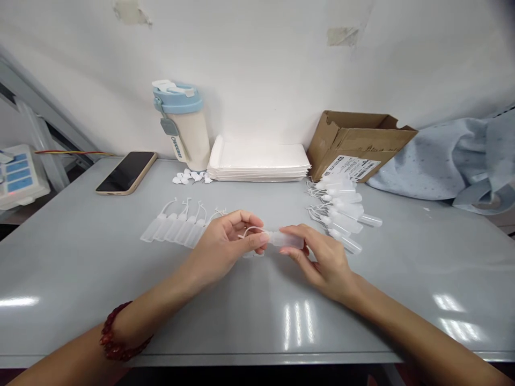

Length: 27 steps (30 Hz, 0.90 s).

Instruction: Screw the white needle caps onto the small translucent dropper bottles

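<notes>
Both hands meet over the middle of the grey table point(80, 279). My right hand point(322, 257) grips the body of a small translucent plastic bottle point(286, 239) lying sideways. My left hand point(227, 241) pinches the bottle's cap end, where a thin white tether loops up. A neat row of several similar bottles point(177, 228) lies just left of my left hand. A loose heap of more such bottles point(341, 206) lies to the right, behind my right hand. A red bead bracelet point(115, 338) circles my left wrist.
At the back stand a blue-lidded tumbler point(183, 126), a stack of white padded sheets point(259, 161), small white caps point(191, 177) and an open cardboard box point(358, 142). A phone point(126, 171) lies far left; a blue cloth point(450, 161) lies far right.
</notes>
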Each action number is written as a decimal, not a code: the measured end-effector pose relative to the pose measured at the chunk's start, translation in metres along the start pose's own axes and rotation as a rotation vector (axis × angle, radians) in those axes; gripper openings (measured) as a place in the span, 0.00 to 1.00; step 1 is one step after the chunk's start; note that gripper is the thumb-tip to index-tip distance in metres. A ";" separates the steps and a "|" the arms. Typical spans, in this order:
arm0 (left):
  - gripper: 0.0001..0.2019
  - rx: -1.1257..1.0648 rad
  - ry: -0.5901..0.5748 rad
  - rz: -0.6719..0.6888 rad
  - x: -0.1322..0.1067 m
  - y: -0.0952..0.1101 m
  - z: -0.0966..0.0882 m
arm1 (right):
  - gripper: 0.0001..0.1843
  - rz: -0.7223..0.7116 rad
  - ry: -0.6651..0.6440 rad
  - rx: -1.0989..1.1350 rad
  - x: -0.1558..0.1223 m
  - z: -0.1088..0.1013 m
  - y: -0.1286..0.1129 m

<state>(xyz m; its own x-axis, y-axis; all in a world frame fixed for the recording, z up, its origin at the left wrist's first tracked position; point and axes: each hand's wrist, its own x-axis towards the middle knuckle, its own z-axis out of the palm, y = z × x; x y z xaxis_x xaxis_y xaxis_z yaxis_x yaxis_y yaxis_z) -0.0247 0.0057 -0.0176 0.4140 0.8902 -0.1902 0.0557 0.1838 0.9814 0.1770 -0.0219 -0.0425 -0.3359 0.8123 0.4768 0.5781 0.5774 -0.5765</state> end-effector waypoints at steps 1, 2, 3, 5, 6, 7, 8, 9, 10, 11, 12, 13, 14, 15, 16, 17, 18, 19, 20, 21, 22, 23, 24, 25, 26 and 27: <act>0.10 0.016 0.005 0.016 -0.001 0.000 0.001 | 0.09 0.088 -0.026 0.076 0.002 -0.002 -0.003; 0.10 0.037 0.018 0.035 -0.002 0.001 0.003 | 0.10 0.196 -0.062 0.177 0.004 -0.003 -0.005; 0.10 0.061 0.038 0.058 -0.003 0.001 0.005 | 0.12 0.312 -0.103 0.297 0.006 -0.005 -0.008; 0.10 0.113 0.082 0.107 -0.005 0.002 0.009 | 0.17 0.521 -0.187 0.544 0.010 -0.007 -0.012; 0.10 0.130 0.100 0.126 -0.006 0.002 0.010 | 0.19 0.591 -0.218 0.641 0.012 -0.008 -0.013; 0.10 0.136 0.112 0.137 -0.007 0.002 0.011 | 0.20 0.629 -0.234 0.701 0.013 -0.008 -0.014; 0.10 0.128 0.117 0.141 -0.007 0.001 0.012 | 0.20 0.637 -0.236 0.718 0.013 -0.008 -0.014; 0.11 0.108 0.117 0.136 -0.006 0.001 0.011 | 0.18 0.615 -0.217 0.693 0.013 -0.007 -0.013; 0.12 0.087 0.113 0.123 -0.006 0.000 0.010 | 0.16 0.568 -0.184 0.641 0.012 -0.007 -0.012; 0.14 0.073 0.103 0.105 -0.005 0.000 0.009 | 0.14 0.509 -0.139 0.575 0.011 -0.006 -0.011; 0.15 0.073 0.077 0.081 -0.004 0.000 0.007 | 0.12 0.446 -0.093 0.508 0.010 -0.005 -0.010; 0.14 0.082 0.040 0.060 -0.003 0.000 0.005 | 0.11 0.386 -0.050 0.445 0.009 -0.005 -0.009; 0.12 0.098 -0.005 0.043 -0.002 0.001 0.004 | 0.11 0.333 -0.017 0.391 0.007 -0.004 -0.007; 0.10 0.116 -0.047 0.033 -0.002 0.002 0.002 | 0.10 0.286 0.005 0.344 0.006 -0.003 -0.006; 0.09 0.135 -0.079 0.031 -0.002 0.003 0.001 | 0.10 0.242 0.016 0.304 0.005 -0.003 -0.005; 0.10 0.152 -0.101 0.032 -0.002 0.004 0.001 | 0.09 0.200 0.017 0.269 0.004 -0.002 -0.005; 0.11 0.168 -0.107 0.037 -0.002 0.006 0.001 | 0.09 0.163 0.014 0.240 0.003 -0.002 -0.005; 0.12 0.180 -0.104 0.046 -0.002 0.007 0.001 | 0.09 0.134 0.012 0.219 0.003 -0.003 -0.005; 0.12 0.193 -0.103 0.054 -0.003 0.007 0.001 | 0.10 0.120 0.009 0.206 0.003 -0.003 -0.005; 0.12 0.202 -0.103 0.064 -0.003 0.007 0.002 | 0.10 0.123 0.005 0.205 0.003 -0.004 -0.006; 0.12 0.208 -0.107 0.073 -0.004 0.007 0.002 | 0.10 0.143 -0.004 0.215 0.003 -0.005 -0.008; 0.12 0.214 -0.112 0.082 -0.004 0.006 0.002 | 0.10 0.175 -0.018 0.240 0.003 -0.006 -0.009; 0.11 0.226 -0.113 0.093 -0.005 0.005 0.003 | 0.09 0.218 -0.035 0.279 0.003 -0.008 -0.010; 0.11 0.248 -0.109 0.113 -0.005 0.004 0.004 | 0.09 0.270 -0.053 0.334 0.004 -0.009 -0.011; 0.11 0.286 -0.101 0.143 -0.006 0.003 0.004 | 0.10 0.333 -0.071 0.404 0.004 -0.009 -0.012; 0.11 0.338 -0.092 0.189 -0.006 0.002 0.005 | 0.10 0.405 -0.089 0.487 0.005 -0.010 -0.013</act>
<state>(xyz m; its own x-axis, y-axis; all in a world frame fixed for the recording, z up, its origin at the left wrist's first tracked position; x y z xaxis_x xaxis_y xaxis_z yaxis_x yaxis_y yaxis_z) -0.0225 -0.0017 -0.0147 0.5243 0.8514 -0.0177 0.2603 -0.1404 0.9553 0.1754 -0.0258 -0.0262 -0.2346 0.9655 0.1130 0.2751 0.1774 -0.9449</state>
